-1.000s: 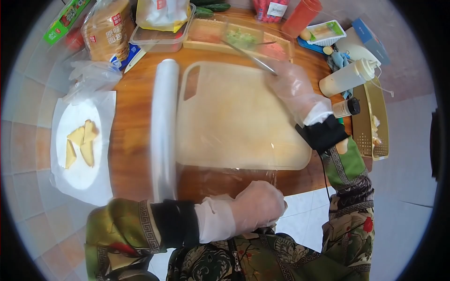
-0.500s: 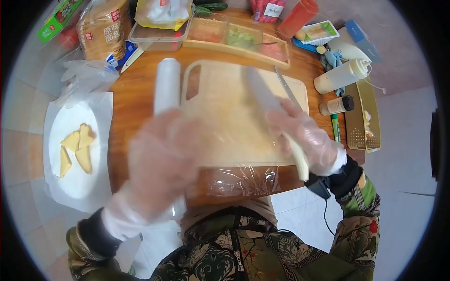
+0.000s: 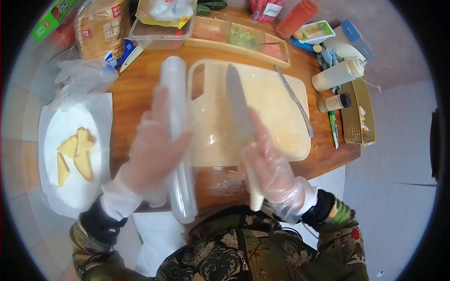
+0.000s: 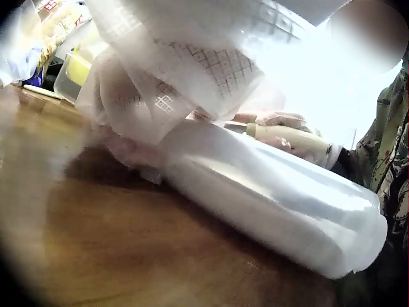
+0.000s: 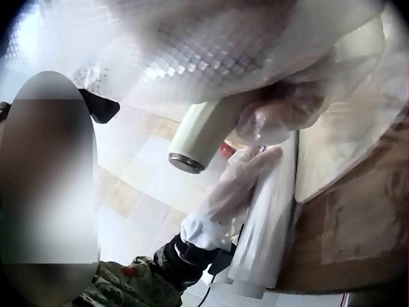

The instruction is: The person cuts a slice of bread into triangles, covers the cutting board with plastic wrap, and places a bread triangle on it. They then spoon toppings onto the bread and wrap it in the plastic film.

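My gloved right hand (image 3: 276, 173) grips the pale handle of a kitchen knife (image 3: 238, 103), whose blade points away over the cutting board (image 3: 272, 126). The handle's butt (image 5: 185, 161) juts out below the hand in the right wrist view. On the left, my gloved left hand (image 3: 147, 157) lies against a roll of cling film (image 3: 174, 75), fingers stretched along its left side and thumb across it. The roll stands lengthwise beside the board, its near end past the table edge. Clear film (image 3: 227, 180) glints at the board's front. A slim metal knife (image 3: 294, 100) lies on the board's right edge.
Cut yellow pieces (image 3: 82, 161) lie on white paper (image 3: 101, 122) at left. Bagged bread (image 3: 101, 33), a plastic box (image 3: 161, 37) and a divided wooden tray (image 3: 211, 43) line the back. Bottles, including a squeeze bottle (image 3: 335, 77), and a basket (image 3: 354, 133) stand at right.
The slim metal knife, earlier at my right hand, now lies on the board. My right hand has the kitchen knife and moved left. My left hand went from the front to the roll, which shifted right.
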A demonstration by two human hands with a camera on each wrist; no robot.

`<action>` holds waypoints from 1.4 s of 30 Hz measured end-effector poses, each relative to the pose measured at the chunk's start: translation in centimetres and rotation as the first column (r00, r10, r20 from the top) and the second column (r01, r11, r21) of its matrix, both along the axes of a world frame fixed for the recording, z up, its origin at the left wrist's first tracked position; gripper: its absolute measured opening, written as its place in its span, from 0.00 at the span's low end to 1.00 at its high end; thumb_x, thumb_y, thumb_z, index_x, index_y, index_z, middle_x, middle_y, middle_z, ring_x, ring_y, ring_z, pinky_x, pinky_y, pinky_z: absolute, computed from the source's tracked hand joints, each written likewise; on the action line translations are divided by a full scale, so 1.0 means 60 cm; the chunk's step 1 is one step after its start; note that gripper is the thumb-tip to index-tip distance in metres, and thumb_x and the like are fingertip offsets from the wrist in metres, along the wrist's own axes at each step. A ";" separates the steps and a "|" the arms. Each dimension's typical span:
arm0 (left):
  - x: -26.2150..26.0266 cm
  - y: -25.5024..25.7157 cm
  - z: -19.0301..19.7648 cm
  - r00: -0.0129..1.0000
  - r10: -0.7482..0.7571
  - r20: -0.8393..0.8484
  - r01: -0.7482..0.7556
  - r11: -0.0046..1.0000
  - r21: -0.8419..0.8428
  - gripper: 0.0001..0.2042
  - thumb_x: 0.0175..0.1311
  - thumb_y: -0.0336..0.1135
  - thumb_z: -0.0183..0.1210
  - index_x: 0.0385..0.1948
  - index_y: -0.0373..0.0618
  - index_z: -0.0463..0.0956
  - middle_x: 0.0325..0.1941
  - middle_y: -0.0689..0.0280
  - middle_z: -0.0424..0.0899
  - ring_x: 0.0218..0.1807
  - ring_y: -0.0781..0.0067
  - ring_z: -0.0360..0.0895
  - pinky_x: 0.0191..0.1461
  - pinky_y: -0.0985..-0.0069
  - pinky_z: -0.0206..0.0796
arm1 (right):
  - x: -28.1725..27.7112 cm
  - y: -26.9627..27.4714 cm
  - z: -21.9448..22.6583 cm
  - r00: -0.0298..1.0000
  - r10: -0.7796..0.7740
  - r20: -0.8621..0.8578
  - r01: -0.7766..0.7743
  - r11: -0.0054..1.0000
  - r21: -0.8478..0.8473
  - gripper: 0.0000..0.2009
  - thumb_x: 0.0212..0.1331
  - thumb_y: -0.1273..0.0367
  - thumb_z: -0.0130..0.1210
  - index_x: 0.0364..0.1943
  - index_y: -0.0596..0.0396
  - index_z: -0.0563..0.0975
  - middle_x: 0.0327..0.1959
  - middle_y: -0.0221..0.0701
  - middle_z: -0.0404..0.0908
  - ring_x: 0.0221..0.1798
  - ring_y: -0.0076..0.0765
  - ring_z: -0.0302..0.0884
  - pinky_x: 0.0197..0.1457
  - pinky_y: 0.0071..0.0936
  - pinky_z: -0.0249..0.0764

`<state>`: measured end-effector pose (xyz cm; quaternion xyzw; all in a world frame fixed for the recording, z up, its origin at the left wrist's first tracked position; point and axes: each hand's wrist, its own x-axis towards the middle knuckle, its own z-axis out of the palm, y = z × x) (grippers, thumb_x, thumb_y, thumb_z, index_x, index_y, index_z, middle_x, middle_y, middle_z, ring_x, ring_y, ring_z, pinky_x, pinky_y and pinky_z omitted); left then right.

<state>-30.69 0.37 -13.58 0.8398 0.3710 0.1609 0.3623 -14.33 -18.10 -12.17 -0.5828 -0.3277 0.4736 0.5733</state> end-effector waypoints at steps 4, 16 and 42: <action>-0.004 0.001 0.003 0.999 -0.038 -0.025 0.038 0.999 -0.014 0.42 0.58 0.34 0.64 0.77 0.53 0.53 0.52 0.41 0.74 0.52 0.43 0.76 0.61 0.59 0.67 | -0.039 -0.006 -0.021 0.881 0.083 0.465 -0.029 0.992 -0.123 0.43 0.64 0.81 0.50 0.79 0.57 0.38 0.20 0.28 0.71 0.21 0.28 0.70 0.26 0.26 0.66; -0.005 0.007 -0.003 0.998 -0.051 -0.023 0.051 0.999 -0.009 0.40 0.59 0.36 0.65 0.76 0.56 0.57 0.48 0.46 0.73 0.47 0.49 0.77 0.55 0.62 0.70 | -0.081 0.039 0.003 0.795 0.229 0.562 -0.018 0.934 -0.356 0.40 0.63 0.77 0.48 0.78 0.64 0.42 0.39 0.42 0.76 0.40 0.37 0.75 0.52 0.29 0.73; -0.006 0.010 0.003 0.998 -0.059 0.010 0.060 0.996 -0.070 0.40 0.59 0.36 0.65 0.76 0.57 0.57 0.48 0.47 0.72 0.47 0.50 0.77 0.55 0.61 0.70 | -0.093 0.055 0.005 0.643 0.307 0.701 0.037 0.903 -0.429 0.36 0.64 0.78 0.42 0.77 0.65 0.45 0.66 0.53 0.65 0.67 0.44 0.69 0.71 0.26 0.66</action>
